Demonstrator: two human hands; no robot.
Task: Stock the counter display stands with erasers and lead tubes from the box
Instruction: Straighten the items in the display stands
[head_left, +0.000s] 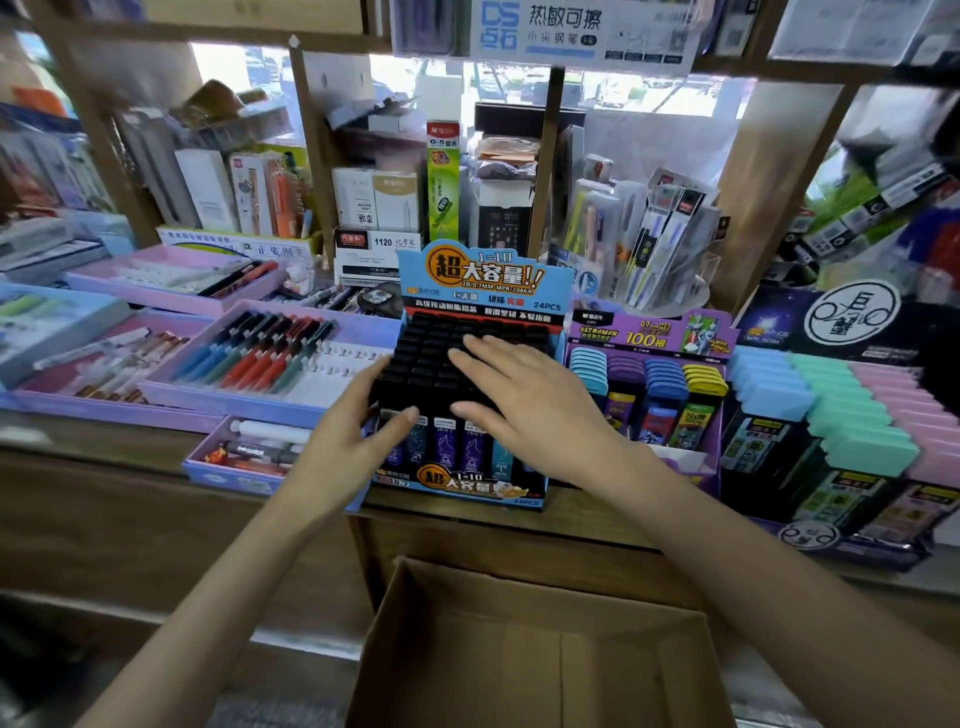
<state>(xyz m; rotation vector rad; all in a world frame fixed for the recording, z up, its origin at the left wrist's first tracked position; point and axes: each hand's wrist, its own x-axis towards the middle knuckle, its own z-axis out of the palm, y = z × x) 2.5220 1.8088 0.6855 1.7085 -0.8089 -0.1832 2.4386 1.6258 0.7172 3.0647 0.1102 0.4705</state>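
Observation:
A blue display stand (480, 283) on the wooden counter holds rows of black-capped lead tubes (431, 343). My right hand (524, 400) lies flat on top of the caps, fingers straight and spread. My left hand (358, 421) touches the stand's left front corner, thumb against the tubes' front row, fingers out of sight behind the side. To the right stands a purple stand (649, 332) of coloured lead tubes (670, 379). Further right are stacked pastel erasers (841, 410). The open cardboard box (540, 649) sits below the counter, with nothing visible inside it.
Lilac pen trays (260, 353) fill the counter to the left. A small tray (244, 452) with markers sits by my left wrist. Shelves of boxed stationery (374, 197) rise behind the stands. The wooden counter edge (156, 467) runs across in front.

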